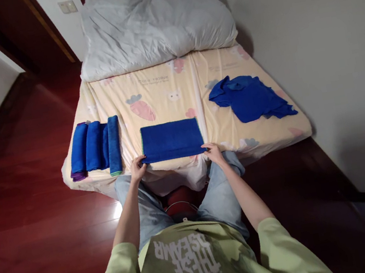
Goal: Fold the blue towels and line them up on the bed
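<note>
A blue towel [171,137] lies flat in a rectangle near the bed's front edge, its near edge turned over in a narrow fold. My left hand [138,168] pinches the near left corner of that fold, and my right hand [213,153] pinches the near right corner. To the left, several rolled blue towels [93,145] lie side by side, one showing a purple edge and another a green one. Over on the right is a crumpled blue cloth heap [252,98]; whether it is one piece or more I cannot tell.
The bed [168,96] has a cream sheet printed with carrots and rabbits. A bunched white quilt [156,26] fills its head end. A wall [324,59] stands close on the right, and dark red floor [32,205] stretches along the left side.
</note>
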Tool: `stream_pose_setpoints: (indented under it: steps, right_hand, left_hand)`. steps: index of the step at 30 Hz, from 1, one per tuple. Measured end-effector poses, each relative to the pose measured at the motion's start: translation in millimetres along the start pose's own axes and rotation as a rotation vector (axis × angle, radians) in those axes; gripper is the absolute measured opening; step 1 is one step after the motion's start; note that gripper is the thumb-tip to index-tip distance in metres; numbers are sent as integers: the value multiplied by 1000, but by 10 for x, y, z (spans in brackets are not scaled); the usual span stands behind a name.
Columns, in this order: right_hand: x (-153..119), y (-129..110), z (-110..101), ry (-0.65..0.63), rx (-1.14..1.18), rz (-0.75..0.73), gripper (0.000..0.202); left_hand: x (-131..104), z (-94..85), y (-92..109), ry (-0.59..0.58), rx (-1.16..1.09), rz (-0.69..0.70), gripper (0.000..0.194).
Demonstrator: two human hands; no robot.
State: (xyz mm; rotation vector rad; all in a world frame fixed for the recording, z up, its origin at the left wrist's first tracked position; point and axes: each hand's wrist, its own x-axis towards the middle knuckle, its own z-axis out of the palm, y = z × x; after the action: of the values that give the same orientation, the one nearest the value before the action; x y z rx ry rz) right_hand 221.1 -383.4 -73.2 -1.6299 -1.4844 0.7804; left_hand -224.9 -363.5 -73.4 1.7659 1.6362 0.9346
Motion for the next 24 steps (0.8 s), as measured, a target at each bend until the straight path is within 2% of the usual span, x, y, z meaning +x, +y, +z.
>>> stream_pose_setpoints:
  steps: [9, 15, 24]
  right_hand:
    - [-22, 67, 28, 41, 39, 5, 40]
    - [-30, 72, 45, 45, 70, 79, 43]
    - [-42, 81, 55, 25, 121, 148, 47]
  left_hand:
    - [-30, 1, 24, 30, -37, -34, 38]
    - [-38, 12, -27, 45, -50, -55, 29]
    - [-39, 27, -34, 75, -42, -104, 29]
